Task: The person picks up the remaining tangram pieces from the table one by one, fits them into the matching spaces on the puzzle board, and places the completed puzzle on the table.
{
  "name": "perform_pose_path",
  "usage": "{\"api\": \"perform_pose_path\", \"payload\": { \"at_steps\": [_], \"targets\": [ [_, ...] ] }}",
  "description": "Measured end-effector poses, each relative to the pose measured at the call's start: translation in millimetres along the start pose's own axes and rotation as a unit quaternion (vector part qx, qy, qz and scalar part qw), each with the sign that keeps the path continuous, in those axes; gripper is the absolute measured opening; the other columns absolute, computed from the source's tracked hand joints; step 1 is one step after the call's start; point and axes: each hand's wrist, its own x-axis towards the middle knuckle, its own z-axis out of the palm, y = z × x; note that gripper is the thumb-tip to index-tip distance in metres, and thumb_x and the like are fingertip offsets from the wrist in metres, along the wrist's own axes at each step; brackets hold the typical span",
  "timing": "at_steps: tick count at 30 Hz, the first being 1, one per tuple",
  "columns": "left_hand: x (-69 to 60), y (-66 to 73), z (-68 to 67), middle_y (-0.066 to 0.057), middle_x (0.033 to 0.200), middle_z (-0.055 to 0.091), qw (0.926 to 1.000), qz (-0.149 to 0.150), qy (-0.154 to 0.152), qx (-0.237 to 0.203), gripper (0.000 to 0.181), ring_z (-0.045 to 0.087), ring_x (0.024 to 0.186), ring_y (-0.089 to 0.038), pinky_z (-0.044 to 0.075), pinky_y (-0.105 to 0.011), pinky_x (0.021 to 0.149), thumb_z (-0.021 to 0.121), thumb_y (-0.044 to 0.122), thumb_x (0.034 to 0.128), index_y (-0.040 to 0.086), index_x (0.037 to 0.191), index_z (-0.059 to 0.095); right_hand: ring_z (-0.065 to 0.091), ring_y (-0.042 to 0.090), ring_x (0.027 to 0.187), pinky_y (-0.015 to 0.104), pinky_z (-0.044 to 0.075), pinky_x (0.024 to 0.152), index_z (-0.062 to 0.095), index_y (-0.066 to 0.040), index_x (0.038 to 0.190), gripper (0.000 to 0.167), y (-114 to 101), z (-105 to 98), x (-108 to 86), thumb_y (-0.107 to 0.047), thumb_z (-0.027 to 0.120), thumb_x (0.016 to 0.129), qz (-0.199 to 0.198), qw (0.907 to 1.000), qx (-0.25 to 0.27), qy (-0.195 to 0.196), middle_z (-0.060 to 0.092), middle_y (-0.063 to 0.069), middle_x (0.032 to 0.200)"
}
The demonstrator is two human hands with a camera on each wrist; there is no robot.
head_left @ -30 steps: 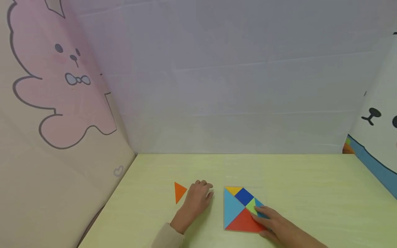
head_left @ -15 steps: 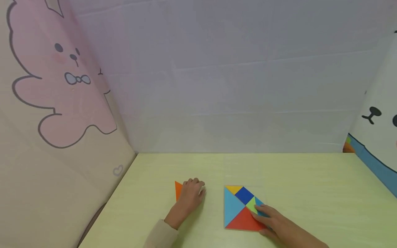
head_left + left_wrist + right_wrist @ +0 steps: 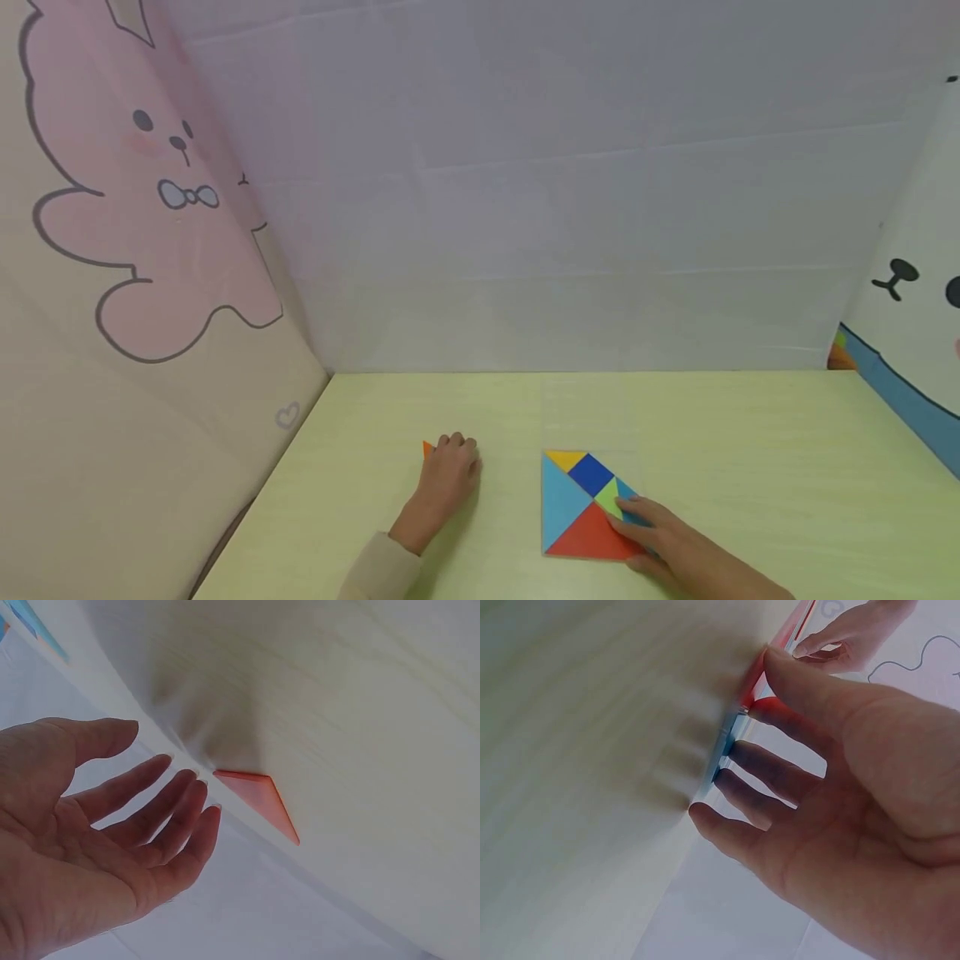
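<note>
My left hand [image 3: 447, 471] is over an orange triangle [image 3: 427, 448], hiding most of it in the head view. In the left wrist view its loosely bent fingers and thumb are apart, and the orange triangle [image 3: 262, 796] lies on the table just beyond the fingertips. My right hand [image 3: 667, 542] rests its fingers on the right side of a tangram, its thumb at the lower edge. Visible tangram pieces are red [image 3: 588, 537], light blue [image 3: 558, 504], yellow [image 3: 567, 459], dark blue [image 3: 591, 475], green [image 3: 607, 497] and a partly covered blue piece [image 3: 628, 492].
A faint, see-through rectangular sheet or tray [image 3: 588, 412] lies just behind the tangram. The pale yellow table [image 3: 765, 450] ends at a white cloth backdrop [image 3: 562, 208], with printed side cloths to left and right.
My left hand has moved left, from beside the orange triangle to over it, covering more and more of it. My right hand and the tangram have stayed in place.
</note>
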Motion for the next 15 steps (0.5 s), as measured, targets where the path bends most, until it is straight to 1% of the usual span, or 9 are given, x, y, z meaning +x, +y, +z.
{"api": "perform_pose_path", "payload": {
  "at_steps": [5, 9, 12, 15],
  "targets": [
    [-1.6, -3.8, 2.3, -0.009, 0.081, 0.060, 0.9997, -0.008, 0.011, 0.022, 0.015, 0.056, 0.069, -0.024, 0.049, -0.033, 0.053, 0.082, 0.007, 0.0849, 0.002, 0.084, 0.068, 0.049, 0.035, 0.135, 0.047, 0.053, 0.100, 0.061, -0.019, 0.146, 0.058, 1.6, 1.0, 1.0, -0.052, 0.064, 0.097, 0.003, 1.0000, 0.001, -0.003, 0.048, 0.006, 0.152],
    [-2.6, -6.0, 1.4, -0.010, 0.080, 0.060, 0.9991, -0.015, 0.021, 0.034, 0.017, 0.055, 0.069, -0.025, 0.048, -0.033, 0.050, 0.083, 0.007, 0.0832, 0.002, 0.083, 0.067, 0.049, 0.035, 0.134, 0.047, 0.053, 0.101, 0.061, -0.019, 0.146, 0.058, 2.1, 1.2, 1.2, -0.052, 0.063, 0.098, -0.002, 1.0000, -0.002, -0.001, 0.048, 0.006, 0.152],
    [-2.4, -7.8, 0.1, -0.011, 0.083, 0.060, 0.9986, -0.031, 0.010, 0.042, 0.016, 0.056, 0.073, -0.026, 0.050, -0.035, 0.052, 0.083, 0.007, 0.0835, 0.000, 0.089, 0.069, 0.049, 0.035, 0.134, 0.046, 0.053, 0.100, 0.061, -0.019, 0.146, 0.057, 1.7, 1.0, 1.6, -0.049, 0.065, 0.098, -0.004, 1.0000, -0.003, 0.000, 0.048, 0.007, 0.152],
    [-1.8, -9.7, -0.3, -0.012, 0.085, 0.058, 0.9973, -0.059, -0.007, 0.043, 0.017, 0.056, 0.076, -0.028, 0.050, -0.039, 0.055, 0.081, 0.008, 0.0849, -0.001, 0.095, 0.070, 0.050, 0.036, 0.133, 0.047, 0.053, 0.099, 0.061, -0.017, 0.145, 0.056, 1.2, 0.1, 3.4, -0.046, 0.066, 0.098, -0.008, 1.0000, -0.002, -0.001, 0.049, 0.008, 0.151]
  ]
}}
